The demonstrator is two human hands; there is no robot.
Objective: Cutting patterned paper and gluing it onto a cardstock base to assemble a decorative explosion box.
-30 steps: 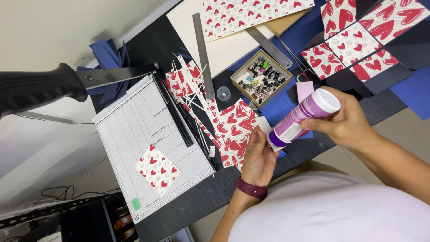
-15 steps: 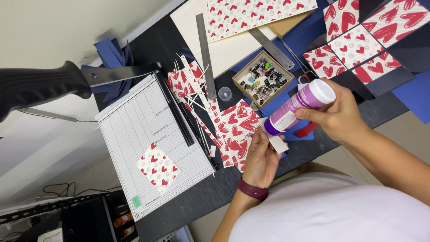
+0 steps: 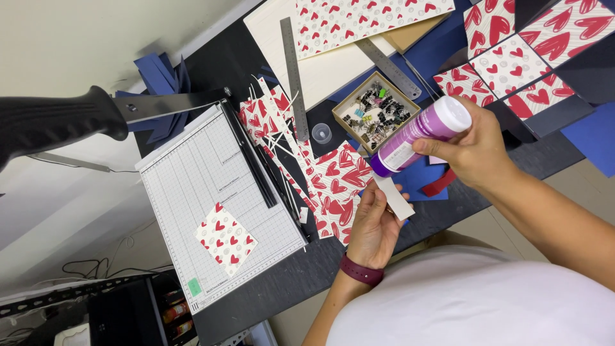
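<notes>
My right hand [image 3: 477, 152] grips a purple glue stick [image 3: 419, 136] with a white end, its purple tip pointing down at a small white paper strip [image 3: 395, 197]. My left hand [image 3: 373, 224] holds that strip from below, fingers pinched around it. A dark red band sits on my left wrist. Both hands hover above the front edge of a black table [image 3: 282, 282], over a blue paper piece [image 3: 419, 176] and heart-patterned paper scraps [image 3: 336, 186].
A white grid paper trimmer [image 3: 218, 198] with its black-handled blade arm [image 3: 57, 122] raised holds a small heart-print square [image 3: 225, 238]. Behind are two steel rulers [image 3: 293, 74], a box of binder clips [image 3: 377, 112], a small clear cap [image 3: 321, 133], heart-print cards [image 3: 512, 61] and blue paper.
My right hand has tilted the glue stick and moved it slightly up and right. My left hand has raised the white strip toward the glue tip.
</notes>
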